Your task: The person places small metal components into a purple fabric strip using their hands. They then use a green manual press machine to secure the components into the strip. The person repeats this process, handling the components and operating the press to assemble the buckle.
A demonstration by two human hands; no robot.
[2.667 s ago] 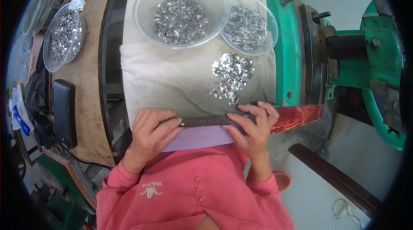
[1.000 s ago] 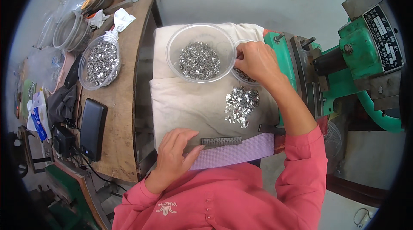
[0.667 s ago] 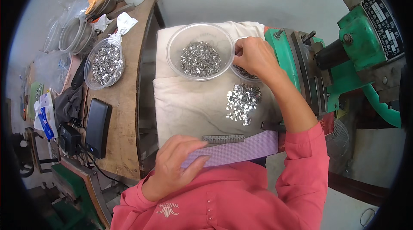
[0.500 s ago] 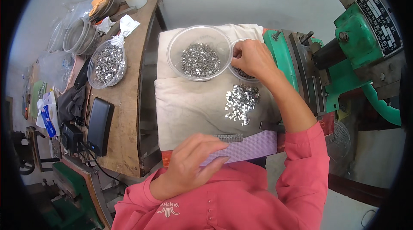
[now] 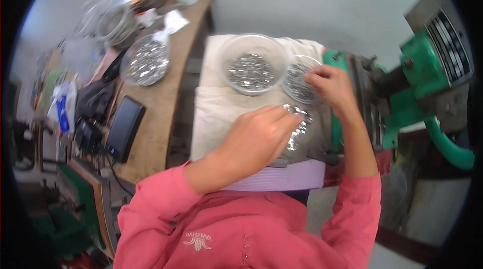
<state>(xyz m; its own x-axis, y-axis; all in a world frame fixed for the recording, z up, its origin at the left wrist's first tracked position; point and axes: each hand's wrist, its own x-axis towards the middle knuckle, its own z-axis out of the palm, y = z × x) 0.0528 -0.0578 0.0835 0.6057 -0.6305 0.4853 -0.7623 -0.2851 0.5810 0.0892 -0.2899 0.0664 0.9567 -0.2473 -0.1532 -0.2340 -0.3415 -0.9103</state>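
Over small bowl (image 5: pixel 298 84): right hand (image 5: pixel 329 84), fingers curled, pinch unclear; left hand (image 5: pixel 261 138) over metal pile (image 5: pixel 300 127), fingers together.

Left hand (image 5: pixel 259 138) reaches forward, fingers curled, above the cloth (image 5: pixel 216 113); right hand (image 5: pixel 329 85) lies farther out, fingers bent, arm extended.

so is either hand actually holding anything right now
Cannot be told. The right hand has its fingertips over the small clear bowl; the left hand hovers over the loose metal pieces. Motion blur hides any grasp.
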